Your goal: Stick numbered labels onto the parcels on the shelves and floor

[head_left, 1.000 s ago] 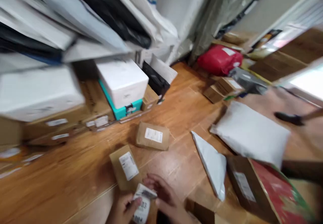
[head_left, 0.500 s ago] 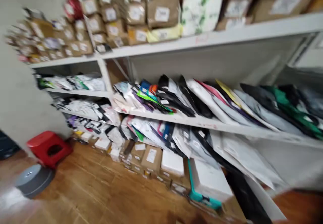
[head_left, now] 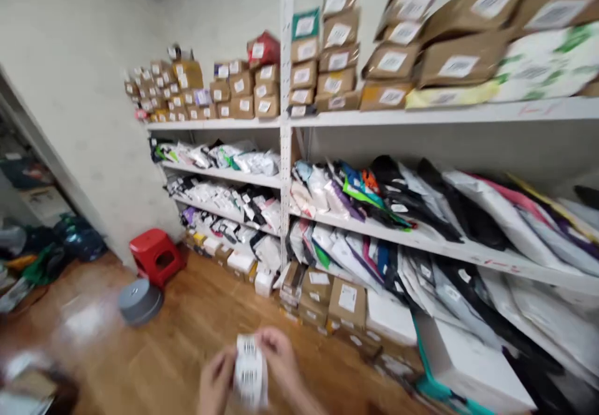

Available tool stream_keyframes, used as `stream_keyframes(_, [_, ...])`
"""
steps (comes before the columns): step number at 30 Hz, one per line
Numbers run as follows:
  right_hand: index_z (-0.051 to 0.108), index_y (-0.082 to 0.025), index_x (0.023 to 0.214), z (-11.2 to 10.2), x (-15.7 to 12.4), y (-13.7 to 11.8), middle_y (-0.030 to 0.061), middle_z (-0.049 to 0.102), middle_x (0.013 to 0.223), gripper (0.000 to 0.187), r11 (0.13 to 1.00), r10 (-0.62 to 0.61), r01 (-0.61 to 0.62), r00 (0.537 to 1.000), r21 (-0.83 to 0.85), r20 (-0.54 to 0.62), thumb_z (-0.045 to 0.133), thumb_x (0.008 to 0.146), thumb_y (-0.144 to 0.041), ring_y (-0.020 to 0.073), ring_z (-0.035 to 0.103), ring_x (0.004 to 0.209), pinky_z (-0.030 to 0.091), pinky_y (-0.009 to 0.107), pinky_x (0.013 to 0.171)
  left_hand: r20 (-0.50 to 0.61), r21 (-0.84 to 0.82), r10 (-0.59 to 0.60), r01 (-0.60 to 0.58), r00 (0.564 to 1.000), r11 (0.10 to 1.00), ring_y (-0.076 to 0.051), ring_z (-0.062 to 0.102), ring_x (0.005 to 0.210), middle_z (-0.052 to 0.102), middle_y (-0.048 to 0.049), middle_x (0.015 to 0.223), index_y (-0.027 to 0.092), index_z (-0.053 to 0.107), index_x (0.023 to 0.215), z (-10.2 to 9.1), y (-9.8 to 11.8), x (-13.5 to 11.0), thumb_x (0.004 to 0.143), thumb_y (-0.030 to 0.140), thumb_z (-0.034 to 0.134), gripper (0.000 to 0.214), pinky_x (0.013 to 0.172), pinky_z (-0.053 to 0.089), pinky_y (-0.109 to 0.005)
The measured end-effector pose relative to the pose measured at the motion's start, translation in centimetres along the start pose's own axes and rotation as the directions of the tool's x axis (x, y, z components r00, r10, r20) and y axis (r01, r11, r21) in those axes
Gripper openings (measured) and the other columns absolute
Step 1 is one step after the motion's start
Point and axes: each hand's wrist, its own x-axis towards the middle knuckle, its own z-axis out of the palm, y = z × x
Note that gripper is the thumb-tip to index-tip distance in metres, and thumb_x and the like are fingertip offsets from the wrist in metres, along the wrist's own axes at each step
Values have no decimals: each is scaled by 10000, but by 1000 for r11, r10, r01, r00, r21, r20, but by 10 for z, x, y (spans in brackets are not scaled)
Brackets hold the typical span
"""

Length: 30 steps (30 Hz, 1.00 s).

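Note:
A white strip of printed barcode labels (head_left: 250,376) is held up at the bottom middle of the head view, above the wooden floor. My left hand (head_left: 218,374) pinches its left edge near the top. On the other side, my right hand (head_left: 279,354) grips the upper right edge with closed fingers. The strip hangs down between both hands, and its print is too blurred to read. Beyond it stands the shelving (head_left: 262,176), with boxes on its top level and bagged parcels on the levels below.
A red stool (head_left: 156,256) and a grey round stool (head_left: 140,302) stand on the floor at left. Cardboard boxes (head_left: 346,299) line the floor under the shelves. An open box with a teal edge (head_left: 425,365) sits lower right. Bags (head_left: 77,237) are piled at far left.
The view has swung left, so the shelves and stools sit farther right in the picture. Both my hands and the label strip have come into view at the bottom.

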Motion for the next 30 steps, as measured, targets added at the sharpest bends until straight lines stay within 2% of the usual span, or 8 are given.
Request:
stream_keyframes(2, [684,-186,759,25,27,-3,68,710,750,472,994,31,-24,997,108,-68,727,610,-631,229,652,710,517,389,711,25,-218,-51,56,998,974,-255,650,918,722,-89,952,147,700,1002,-19,7,25,736,586,598,523,792,520,-354])
stream_keyframes(4, [687,-180,773,40,57,-8,68,720,756,450,989,38,-22,994,148,-105,775,576,-576,218,653,714,516,368,706,81,-413,-96,121,992,903,-234,670,840,732,-95,896,126,696,1012,-29,16,55,717,558,634,527,747,522,-326])
stream_keyframes(7, [692,-184,766,50,97,-14,59,716,727,401,990,10,8,992,142,-122,793,581,-524,204,648,694,512,342,676,110,-528,-94,138,989,838,-194,671,758,734,-80,842,129,695,1005,-35,24,99,714,493,673,467,712,514,-289])
stream_keyframes(12, [680,-181,804,64,156,0,45,698,713,375,989,-28,44,993,144,-114,799,607,-476,184,628,671,492,313,645,115,-405,-18,64,993,912,-158,634,691,720,-53,771,134,690,911,-47,17,172,641,430,762,407,641,474,-232])
stream_keyframes(15, [654,-183,818,74,199,26,11,659,663,383,984,-31,44,997,175,-78,809,605,-460,155,591,616,456,280,605,125,-289,36,2,991,957,-145,602,661,699,-45,719,132,675,809,-60,6,226,666,462,735,364,614,444,-216])
stream_keyframes(18, [595,-186,714,89,253,57,-17,598,609,385,979,-9,21,998,201,-59,787,616,-504,131,544,569,408,255,564,119,-152,64,-45,991,987,-130,565,629,675,-28,683,138,662,756,-76,-5,286,694,481,705,352,591,418,-205])
stream_keyframes(24, [571,-185,710,139,354,93,-40,534,615,438,986,89,-88,996,145,2,757,608,-568,109,482,571,358,235,567,40,-83,-65,68,997,994,-114,522,559,634,6,615,145,652,744,-122,-20,386,633,555,720,431,535,399,-194])
stream_keyframes(30, [564,-169,691,176,412,115,-48,524,617,447,976,176,-170,984,138,-31,742,614,-572,87,455,577,345,219,570,-13,-140,-175,172,984,975,-101,485,514,578,26,559,141,611,684,-152,-34,454,559,596,745,490,490,391,-191])
